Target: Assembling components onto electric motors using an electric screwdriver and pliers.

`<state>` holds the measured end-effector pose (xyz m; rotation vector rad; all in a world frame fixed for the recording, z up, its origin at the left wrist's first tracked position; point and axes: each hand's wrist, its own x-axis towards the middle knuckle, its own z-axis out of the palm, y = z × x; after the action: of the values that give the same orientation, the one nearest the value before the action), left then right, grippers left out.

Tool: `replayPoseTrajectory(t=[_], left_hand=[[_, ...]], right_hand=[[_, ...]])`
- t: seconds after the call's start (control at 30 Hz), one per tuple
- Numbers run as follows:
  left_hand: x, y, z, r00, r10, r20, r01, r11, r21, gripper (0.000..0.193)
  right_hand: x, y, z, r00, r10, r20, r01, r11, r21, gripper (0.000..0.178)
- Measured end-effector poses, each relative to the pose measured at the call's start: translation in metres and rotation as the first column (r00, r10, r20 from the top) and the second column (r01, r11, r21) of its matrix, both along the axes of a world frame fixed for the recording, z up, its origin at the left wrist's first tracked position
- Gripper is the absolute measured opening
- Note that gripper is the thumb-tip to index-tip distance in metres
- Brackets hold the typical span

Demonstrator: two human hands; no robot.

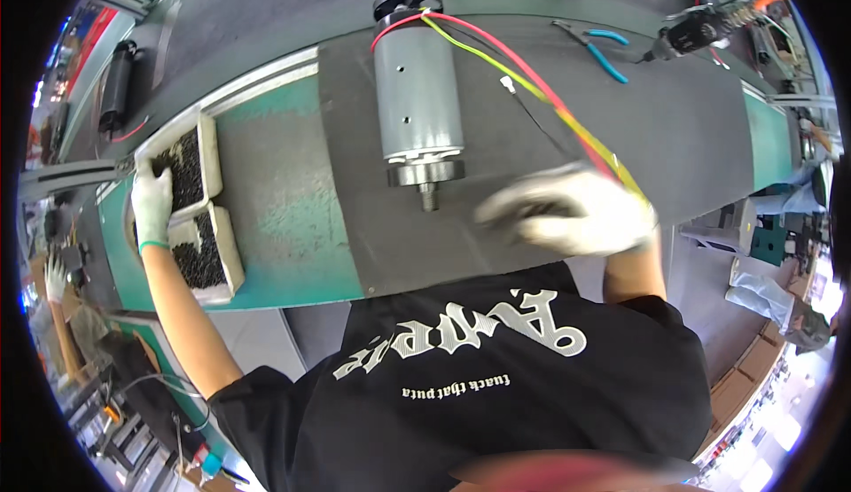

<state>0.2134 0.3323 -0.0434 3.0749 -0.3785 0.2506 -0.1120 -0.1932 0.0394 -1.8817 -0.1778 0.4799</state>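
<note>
My left hand [152,204], in a white glove, is at the left edge of two pale bins. Its thumb stands apart from the fingers, over the small black screws [186,173] in the far bin [211,155]. My right hand [581,213], also gloved, is smeared by motion above the dark mat, right of a motor's shaft [429,198]; whether it holds anything is unclear. The grey cylindrical motor [418,93] lies lengthwise with black ends, its shaft toward me. Red and yellow-green wires [532,82] run from its far end to my right wrist.
Blue-handled pliers [607,53] and a dark power screwdriver [691,35] are at the far right. The near bin [229,261] also holds black screws. A black cylinder [117,89] lies at the far left. Another person's gloved hand [55,279] shows at the left rim.
</note>
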Motion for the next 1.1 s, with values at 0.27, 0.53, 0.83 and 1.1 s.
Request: replayPoseTrajectory(t=[0.27, 0.53, 0.83, 1.1], left_hand=[[0.027, 0.004, -0.017, 0.997, -0.073, 0.004, 0.073, 0.994, -0.075, 0.041], [0.018, -0.006, -0.018, 0.999, -0.040, 0.000, 0.040, 0.993, -0.110, 0.039], [-0.011, -0.011, -0.001, 0.999, -0.009, 0.051, 0.011, 0.999, -0.037, 0.038], [-0.002, -0.033, 0.018, 0.996, -0.038, 0.083, 0.051, 0.987, -0.154, 0.030]], right_hand=[[-0.006, -0.167, 0.019, -0.320, -0.557, 0.766, 0.829, 0.226, 0.511, 0.034], [0.030, -0.243, -0.020, 0.766, -0.577, 0.284, 0.515, 0.815, 0.268, 0.046], [0.011, -0.149, 0.021, 0.571, -0.628, 0.529, 0.537, 0.773, 0.338, 0.043], [0.009, -0.108, 0.015, 0.723, -0.498, 0.480, 0.378, 0.866, 0.328, 0.051]])
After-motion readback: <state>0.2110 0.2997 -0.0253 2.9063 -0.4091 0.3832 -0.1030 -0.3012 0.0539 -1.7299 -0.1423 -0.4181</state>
